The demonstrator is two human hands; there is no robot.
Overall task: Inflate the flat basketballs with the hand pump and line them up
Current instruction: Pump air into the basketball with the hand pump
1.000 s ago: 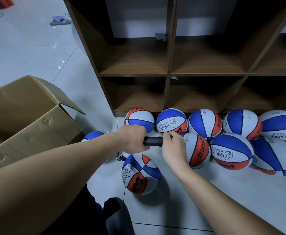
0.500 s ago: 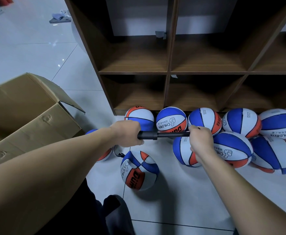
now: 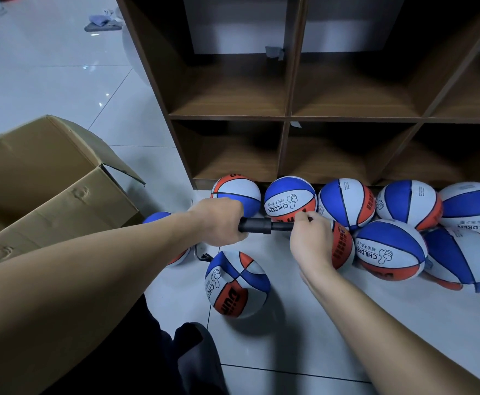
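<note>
Both hands are gripping the hand pump (image 3: 257,225): left hand (image 3: 219,222) clamping barrel, right hand (image 3: 311,240) wrapping handle.
Rigid, light pump is looking easy to hold; grippy basketball (image 3: 237,283) is waiting below.

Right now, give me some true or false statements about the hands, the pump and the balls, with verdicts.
1. The left hand grips the black hand pump. True.
2. The right hand hangs free. False: it holds the pump's handle end.
3. The cardboard box is taped shut. False: its flaps are open.
4. Basketballs lie on the floor along the wooden shelf unit. True.
5. Basketballs fill the shelf's compartments. False: none sits in them.
</note>
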